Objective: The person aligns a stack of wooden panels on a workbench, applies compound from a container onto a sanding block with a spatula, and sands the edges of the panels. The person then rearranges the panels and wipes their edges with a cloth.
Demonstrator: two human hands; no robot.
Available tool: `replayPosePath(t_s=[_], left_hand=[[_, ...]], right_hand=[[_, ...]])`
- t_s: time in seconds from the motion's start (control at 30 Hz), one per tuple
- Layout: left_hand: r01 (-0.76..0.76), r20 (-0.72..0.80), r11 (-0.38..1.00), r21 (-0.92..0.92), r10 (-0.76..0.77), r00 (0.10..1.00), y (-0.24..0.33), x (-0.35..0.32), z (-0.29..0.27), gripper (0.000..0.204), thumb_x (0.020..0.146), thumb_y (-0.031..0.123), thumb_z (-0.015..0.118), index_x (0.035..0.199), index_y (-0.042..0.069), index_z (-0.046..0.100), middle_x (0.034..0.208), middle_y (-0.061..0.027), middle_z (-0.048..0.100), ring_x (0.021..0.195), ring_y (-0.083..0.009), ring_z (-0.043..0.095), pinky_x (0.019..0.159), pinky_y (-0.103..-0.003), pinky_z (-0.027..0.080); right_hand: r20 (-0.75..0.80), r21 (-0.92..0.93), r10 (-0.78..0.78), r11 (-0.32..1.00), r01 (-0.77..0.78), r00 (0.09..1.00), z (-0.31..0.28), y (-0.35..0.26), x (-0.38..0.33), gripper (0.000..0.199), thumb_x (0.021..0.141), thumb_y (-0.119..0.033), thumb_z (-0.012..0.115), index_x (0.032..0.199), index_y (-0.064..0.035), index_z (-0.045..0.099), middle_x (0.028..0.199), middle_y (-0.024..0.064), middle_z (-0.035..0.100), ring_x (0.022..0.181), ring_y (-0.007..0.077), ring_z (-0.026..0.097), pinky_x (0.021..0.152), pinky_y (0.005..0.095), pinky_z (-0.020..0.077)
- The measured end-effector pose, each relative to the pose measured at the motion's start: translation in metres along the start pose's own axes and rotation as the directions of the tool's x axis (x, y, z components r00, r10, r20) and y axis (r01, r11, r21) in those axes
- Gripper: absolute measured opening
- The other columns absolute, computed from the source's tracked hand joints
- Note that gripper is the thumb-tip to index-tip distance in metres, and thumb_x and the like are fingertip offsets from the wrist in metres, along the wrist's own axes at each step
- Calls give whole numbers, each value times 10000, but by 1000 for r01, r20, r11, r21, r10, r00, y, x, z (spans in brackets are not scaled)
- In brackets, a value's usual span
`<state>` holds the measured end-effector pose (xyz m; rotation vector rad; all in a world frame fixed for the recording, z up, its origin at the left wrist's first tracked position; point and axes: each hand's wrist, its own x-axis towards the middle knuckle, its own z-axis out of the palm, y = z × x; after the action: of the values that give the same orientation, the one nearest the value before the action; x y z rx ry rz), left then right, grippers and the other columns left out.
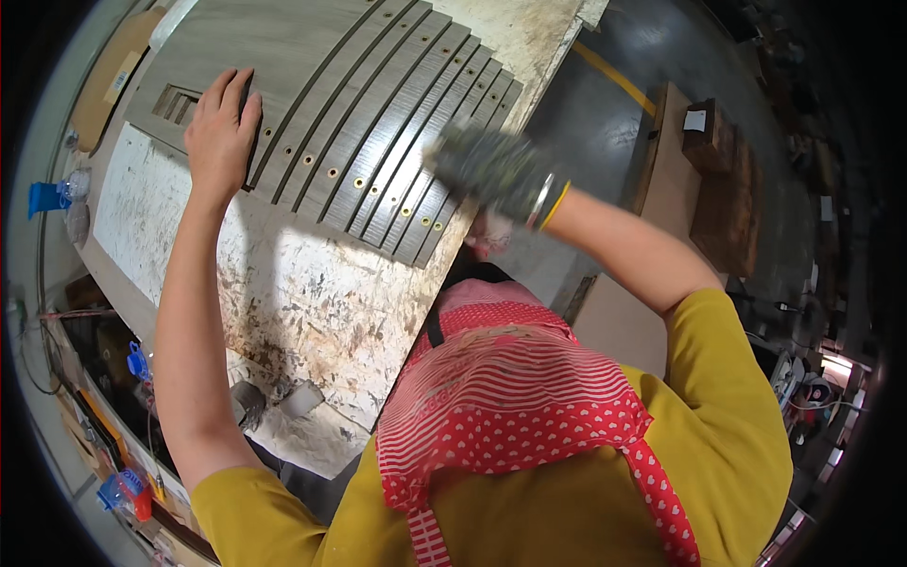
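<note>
Strips: a row of grey wood-grain strips [378,132], each with small round holes near its lower end, lies side by side on the workbench [312,302], fanned slightly and close together with thin dark gaps between.
Left hand: the left hand [222,128] lies flat and open, fingers spread, palm pressing on the leftmost strips near a slotted cut-out; it grips nothing.
Right hand: the right hand [491,170] wears a dirty grey work glove and hovers over the right edge of the row, blurred by motion; I cannot tell how far it is closed or whether it holds anything.
Bench: the top is a stained, flaking white board, with the strips lying toward its far right corner.
Surroundings: a blue plastic piece [42,197] sits at the far left rim, tools and blue clips [138,364] lie on a shelf below the bench, and stacked brown wooden boards [727,198] stand on the dark floor to the right.
Risk: as I judge it, the outermost strips lie at the bench edge, so a sideways push from the gloved hand could slide one off. Only the left strips are pinned, so the loose ones could shift and lose their alignment.
</note>
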<state>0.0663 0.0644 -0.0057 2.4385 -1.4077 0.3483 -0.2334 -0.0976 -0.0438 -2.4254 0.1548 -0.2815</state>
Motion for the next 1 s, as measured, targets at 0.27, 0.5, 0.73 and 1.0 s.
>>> replayPosePath(t_s=[0.27,0.5,0.73,1.0], left_hand=[[-61,-52,998,-11,60,997,-2,6,6,422,917,390,433,1289,198,491,1351,-41,457,1247,-248,417,996,-438,328],[-41,-59,999,12,42,997,-2,0,2,421,914,392,430,1276,191,505,1334,-46,474,1229,-247,433,996,-404,340],[-84,-101,996,-11,83,991,-2,5,9,428,906,395,436,1274,188,508,1330,-41,478,1224,-244,438,991,-407,347],[-121,-126,993,-3,119,985,-4,4,4,411,911,383,455,1271,194,512,1310,-51,494,1197,-264,462,974,-375,375]], right_hand=[[216,-621,-78,759,199,973,46,-65,-16,216,786,-137,523,971,-57,601,962,78,574,841,222,609,682,341,520],[141,83,126,987,-138,982,0,-61,-3,194,862,-182,527,1003,-50,535,835,86,596,723,229,622,594,319,529],[401,-208,58,978,29,914,54,-87,-27,216,873,-251,531,1010,-91,576,922,101,596,817,224,615,688,311,516],[233,75,77,992,-97,970,34,-66,-1,305,874,-289,556,1073,-64,502,974,103,588,838,212,614,634,316,513]])
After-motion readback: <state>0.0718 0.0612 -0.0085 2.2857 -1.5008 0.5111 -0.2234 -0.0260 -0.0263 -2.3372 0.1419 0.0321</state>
